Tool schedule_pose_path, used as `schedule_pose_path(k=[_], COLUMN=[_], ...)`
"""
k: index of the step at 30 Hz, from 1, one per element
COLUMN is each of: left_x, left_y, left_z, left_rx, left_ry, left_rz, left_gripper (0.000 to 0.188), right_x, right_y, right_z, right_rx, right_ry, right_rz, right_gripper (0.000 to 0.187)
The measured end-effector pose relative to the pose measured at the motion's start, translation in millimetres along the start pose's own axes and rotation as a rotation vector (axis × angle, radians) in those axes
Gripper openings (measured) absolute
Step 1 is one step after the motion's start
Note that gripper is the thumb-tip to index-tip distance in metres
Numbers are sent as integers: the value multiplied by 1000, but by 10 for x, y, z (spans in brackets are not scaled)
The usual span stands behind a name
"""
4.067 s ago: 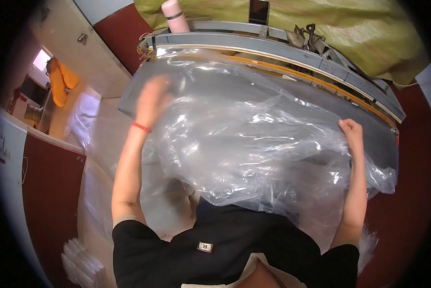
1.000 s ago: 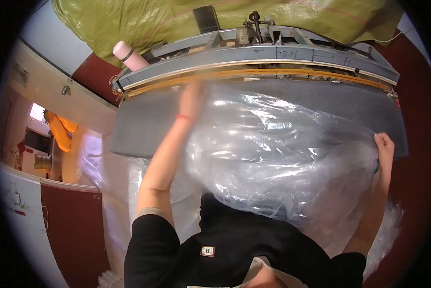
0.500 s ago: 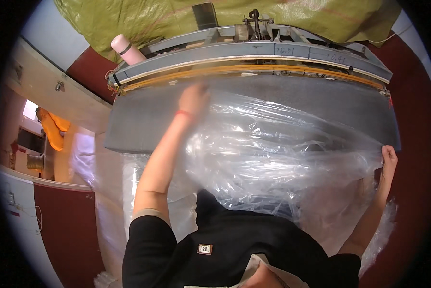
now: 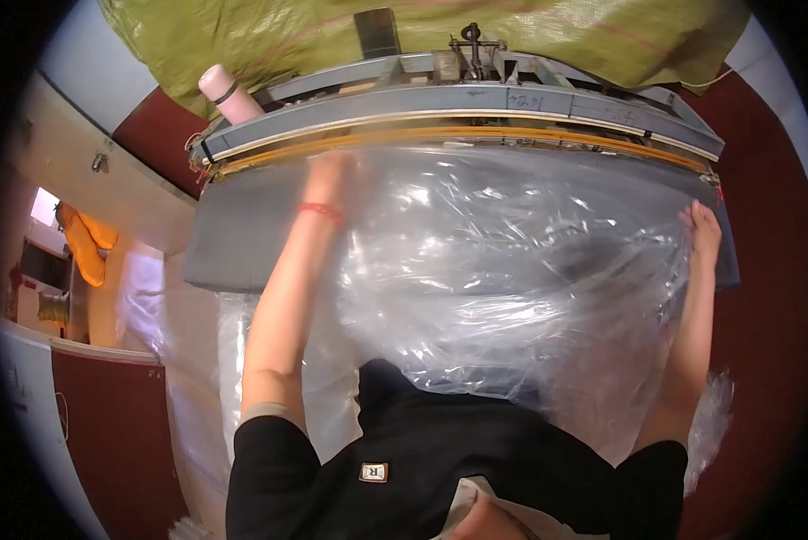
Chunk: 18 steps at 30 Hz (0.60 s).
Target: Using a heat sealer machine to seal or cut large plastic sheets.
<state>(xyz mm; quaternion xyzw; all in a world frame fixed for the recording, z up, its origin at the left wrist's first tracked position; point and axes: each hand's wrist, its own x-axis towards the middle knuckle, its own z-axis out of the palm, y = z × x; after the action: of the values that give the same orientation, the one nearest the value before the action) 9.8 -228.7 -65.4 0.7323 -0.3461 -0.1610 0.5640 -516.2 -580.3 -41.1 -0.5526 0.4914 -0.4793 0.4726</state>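
Long grey work surface (image 4: 242,229); clear plastic sheeting (image 4: 476,270) spread across middle and right, draping over near edge.

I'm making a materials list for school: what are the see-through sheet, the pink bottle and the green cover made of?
See-through sheet: likely thin, glossy plastic film; it wrinkles, glints and shows the grey surface beneath.
Pink bottle: smooth, perhaps painted metal or plastic; its even colour leaves that open.
Green cover: probably plastic tarp, slightly shiny; its creases catch the light.

Plastic film (image 4: 512,270) lies across the worktop (image 4: 242,234), hanging over its near edge. Frame (image 4: 404,101) runs along worktop's far edge. Bottle (image 4: 229,94) behind worktop's far-left corner, door (image 4: 107,171) left of worktop.
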Motion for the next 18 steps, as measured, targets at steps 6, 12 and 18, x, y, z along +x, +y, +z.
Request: schedule_pose_path(k=[6, 12, 18], left_x=[219, 435, 461], left_y=[-96, -330, -369], left_z=[125, -97, -21], left_rx=[-288, -132, 2], left_ry=[652, 670, 813], left_rz=[26, 38, 84], left_gripper=[9, 14, 18], right_x=[511, 599, 638], right_y=[438, 458, 429], right_z=[764, 1367, 1365], right_rx=[-267, -104, -228], right_ry=[55, 125, 243], right_rz=[-394, -417, -363], right_gripper=[22, 20, 23])
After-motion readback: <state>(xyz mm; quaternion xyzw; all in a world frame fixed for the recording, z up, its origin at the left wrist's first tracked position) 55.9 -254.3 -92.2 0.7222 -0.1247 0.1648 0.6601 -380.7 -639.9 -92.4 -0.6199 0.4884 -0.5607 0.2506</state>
